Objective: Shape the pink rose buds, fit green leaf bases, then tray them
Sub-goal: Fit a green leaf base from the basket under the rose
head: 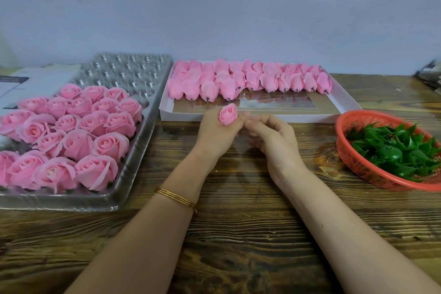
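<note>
My left hand [216,132] grips a closed pink rose bud [228,114] over the middle of the wooden table, the bud's top facing me. My right hand [269,135] sits just right of it, fingers loosely curled, its fingertips meeting the left fingers near the bud's base; it holds nothing I can see. Rows of unshaped pink buds [248,80] lie in a white shallow box [343,100] behind the hands. A red mesh basket [353,160] at the right holds green leaf bases [393,150]. At the left, a clear plastic cell tray [152,107] carries several finished roses [71,136].
The cell tray's far rows of cups [126,72] stand unfilled. White papers [31,83] lie behind the tray at far left. Some dark clutter [429,76] shows at the right edge. A grey wall runs along the table's back. Bare wood table [238,234] lies in front.
</note>
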A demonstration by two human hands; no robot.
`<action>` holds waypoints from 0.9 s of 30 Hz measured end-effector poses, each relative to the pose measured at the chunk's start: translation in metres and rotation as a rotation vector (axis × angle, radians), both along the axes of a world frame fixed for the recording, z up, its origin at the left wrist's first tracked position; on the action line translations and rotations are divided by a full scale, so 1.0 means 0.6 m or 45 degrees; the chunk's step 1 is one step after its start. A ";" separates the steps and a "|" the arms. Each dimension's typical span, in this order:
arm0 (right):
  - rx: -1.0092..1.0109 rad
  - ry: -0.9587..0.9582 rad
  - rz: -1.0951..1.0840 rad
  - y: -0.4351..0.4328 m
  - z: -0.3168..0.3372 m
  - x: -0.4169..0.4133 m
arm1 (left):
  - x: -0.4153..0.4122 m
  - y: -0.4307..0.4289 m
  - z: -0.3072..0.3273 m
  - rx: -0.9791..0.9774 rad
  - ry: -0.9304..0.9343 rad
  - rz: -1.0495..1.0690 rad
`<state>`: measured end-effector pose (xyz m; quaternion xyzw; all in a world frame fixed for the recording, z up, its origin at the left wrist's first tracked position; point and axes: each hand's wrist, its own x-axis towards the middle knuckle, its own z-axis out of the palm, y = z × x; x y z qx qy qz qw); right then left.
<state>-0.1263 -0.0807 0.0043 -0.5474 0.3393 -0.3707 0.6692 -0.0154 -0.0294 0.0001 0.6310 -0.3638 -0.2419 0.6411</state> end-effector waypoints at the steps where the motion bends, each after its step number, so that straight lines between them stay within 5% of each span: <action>1: -0.046 -0.022 -0.023 -0.002 0.001 -0.001 | 0.000 0.001 0.000 0.035 -0.045 -0.018; 8: -0.294 -0.088 0.061 0.007 0.011 -0.003 | -0.005 -0.001 -0.008 0.117 -0.224 -0.153; 27: -0.260 0.043 0.099 0.008 0.002 -0.001 | -0.014 0.004 -0.001 0.187 -0.235 -0.184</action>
